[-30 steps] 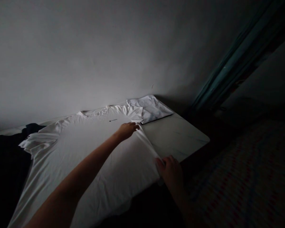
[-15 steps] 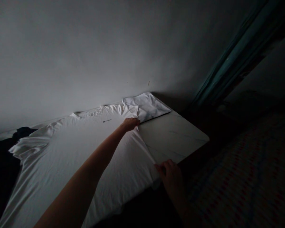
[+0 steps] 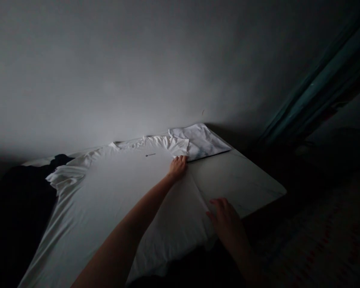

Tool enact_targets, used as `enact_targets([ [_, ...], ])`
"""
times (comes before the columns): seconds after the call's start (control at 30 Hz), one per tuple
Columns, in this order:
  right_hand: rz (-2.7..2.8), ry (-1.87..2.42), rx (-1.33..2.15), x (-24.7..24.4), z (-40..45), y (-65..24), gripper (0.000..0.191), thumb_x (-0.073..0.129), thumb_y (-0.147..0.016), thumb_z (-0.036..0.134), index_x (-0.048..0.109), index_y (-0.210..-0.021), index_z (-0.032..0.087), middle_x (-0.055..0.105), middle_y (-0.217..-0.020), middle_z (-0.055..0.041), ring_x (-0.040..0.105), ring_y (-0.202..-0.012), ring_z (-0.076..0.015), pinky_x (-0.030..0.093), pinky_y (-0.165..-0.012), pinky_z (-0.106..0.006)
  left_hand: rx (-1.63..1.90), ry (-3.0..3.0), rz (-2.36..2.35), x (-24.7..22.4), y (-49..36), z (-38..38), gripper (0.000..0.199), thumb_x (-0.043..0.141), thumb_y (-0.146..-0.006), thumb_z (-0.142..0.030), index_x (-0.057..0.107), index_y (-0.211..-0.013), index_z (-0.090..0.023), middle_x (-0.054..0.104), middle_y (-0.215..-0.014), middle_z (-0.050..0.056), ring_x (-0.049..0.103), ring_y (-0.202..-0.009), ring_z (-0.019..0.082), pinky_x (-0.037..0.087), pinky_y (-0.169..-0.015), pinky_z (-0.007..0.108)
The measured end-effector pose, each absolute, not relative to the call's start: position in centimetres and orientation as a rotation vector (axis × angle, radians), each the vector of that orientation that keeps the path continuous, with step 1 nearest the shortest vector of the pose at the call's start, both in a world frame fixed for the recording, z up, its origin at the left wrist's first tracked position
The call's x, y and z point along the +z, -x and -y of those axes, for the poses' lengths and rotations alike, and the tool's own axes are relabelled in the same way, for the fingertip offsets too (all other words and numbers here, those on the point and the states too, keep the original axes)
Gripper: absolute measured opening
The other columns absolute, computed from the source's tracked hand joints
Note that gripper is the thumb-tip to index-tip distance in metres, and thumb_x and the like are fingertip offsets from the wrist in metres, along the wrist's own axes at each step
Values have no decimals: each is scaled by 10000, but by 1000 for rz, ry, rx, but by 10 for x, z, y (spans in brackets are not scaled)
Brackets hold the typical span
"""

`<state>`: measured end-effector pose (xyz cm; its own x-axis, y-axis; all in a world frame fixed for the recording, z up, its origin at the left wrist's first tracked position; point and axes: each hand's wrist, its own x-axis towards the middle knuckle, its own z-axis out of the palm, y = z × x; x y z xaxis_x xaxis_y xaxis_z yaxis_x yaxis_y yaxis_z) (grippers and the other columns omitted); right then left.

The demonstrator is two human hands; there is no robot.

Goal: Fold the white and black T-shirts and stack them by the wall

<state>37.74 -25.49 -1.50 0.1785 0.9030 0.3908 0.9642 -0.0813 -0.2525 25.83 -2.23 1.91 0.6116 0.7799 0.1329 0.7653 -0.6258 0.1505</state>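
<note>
A white T-shirt (image 3: 120, 196) with a small dark print on its chest lies spread over a table, its collar toward the wall. My left hand (image 3: 178, 167) reaches across it, fingers curled down on the cloth just below the near sleeve (image 3: 180, 146), at the underarm. By the shirt's right side edge is my right hand (image 3: 226, 222), thumb and forefinger apart, fingertips close to the cloth. Whether they touch it is hard to see in the dim light.
Folded white cloth (image 3: 202, 140) rests on the marble-patterned tabletop (image 3: 243, 176) against the wall (image 3: 123, 72). Dark fabric (image 3: 24, 192) lies at the left. A teal curtain-like cloth (image 3: 315, 88) hangs at the right, above a dim patterned surface (image 3: 324, 244).
The view has shifted, so everything sits farther right. My right thumb and forefinger, pinching the shirt's side edge before, have parted. My left hand stays at the underarm.
</note>
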Motion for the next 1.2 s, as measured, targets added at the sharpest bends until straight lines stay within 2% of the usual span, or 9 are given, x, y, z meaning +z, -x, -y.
enact_targets([
  [0.17, 2050, 1653, -127, -4, 198, -349, 352, 445, -981, 312, 597, -1263, 168, 592, -1343, -176, 583, -1219, -288, 497, -998, -457, 431, -2635, -1327, 22, -200, 47, 439, 518, -953, -305, 461, -1359, -149, 579, -1343, 130, 564, -1206, 231, 461, -1014, 344],
  [0.33, 2341, 1469, 54, 2, 117, -304, 420, 461, -989, 315, 577, -1348, 132, 522, -1454, -189, 494, -1353, -283, 433, -1105, -463, 468, -2665, -1645, 5, -72, 54, 496, 454, -968, -319, 449, -1419, -113, 476, -1503, 180, 427, -1405, 276, 348, -1157, 424],
  [0.5, 2527, 1541, 179, 18, 25, -211, 521, 489, -991, 346, 508, -1428, 65, 402, -1537, -226, 392, -1431, -301, 342, -1168, -404, 278, -2483, -2066, -8, 37, 47, 586, 362, -994, -386, 390, -1494, -83, 350, -1574, 206, 309, -1474, 320, 306, -1178, 490],
  [0.63, 2577, 1645, 224, 22, -23, -138, 612, 398, -1019, 421, 341, -1544, 112, 209, -1633, -169, 246, -1500, -280, 243, -1201, -428, 237, -2381, -2201, -18, 74, 51, 626, 333, -1000, -455, 371, -1519, -106, 331, -1586, 190, 273, -1488, 319, 269, -1191, 512],
  [0.77, 2581, 1696, 221, 7, -38, -110, 612, 320, -1030, 495, 249, -1583, 244, 111, -1666, -75, 132, -1529, -262, 131, -1209, -539, 343, -2368, -2211, -29, 81, 56, 639, 336, -991, -504, 361, -1534, -168, 319, -1600, 154, 265, -1492, 325, 224, -1200, 555],
  [0.9, 2571, 1756, 176, -8, -36, -114, 588, 302, -1029, 512, 244, -1578, 309, 139, -1666, -43, 141, -1527, -257, 105, -1203, -581, 427, -2356, -2160, -32, 80, 57, 657, 331, -985, -536, 367, -1532, -174, 322, -1600, 151, 258, -1495, 329, 210, -1201, 573],
  [1.07, 2652, 1778, 192, 0, -44, -113, 594, 325, -1032, 474, 253, -1580, 256, 148, -1657, -105, 167, -1517, -308, 163, -1173, -623, 427, -2327, -2114, -30, 83, 56, 681, 326, -981, -557, 380, -1521, -146, 332, -1597, 156, 266, -1491, 335, 219, -1201, 563],
  [1.13, 2676, 1745, 178, 8, -54, -99, 595, 329, -1034, 464, 309, -1564, 195, 190, -1641, -149, 227, -1496, -339, 217, -1163, -597, 405, -2335, -2091, -30, 90, 57, 682, 334, -980, -554, 389, -1515, -135, 349, -1589, 164, 286, -1483, 336, 244, -1193, 548],
  [1.2, 2699, 1624, 122, 16, -66, -74, 580, 340, -1039, 434, 370, -1535, 134, 259, -1614, -183, 290, -1473, -330, 268, -1163, -513, 405, -2345, -2121, -32, 103, 60, 674, 344, -981, -541, 403, -1506, -122, 359, -1581, 178, 293, -1480, 335, 249, -1194, 537],
])
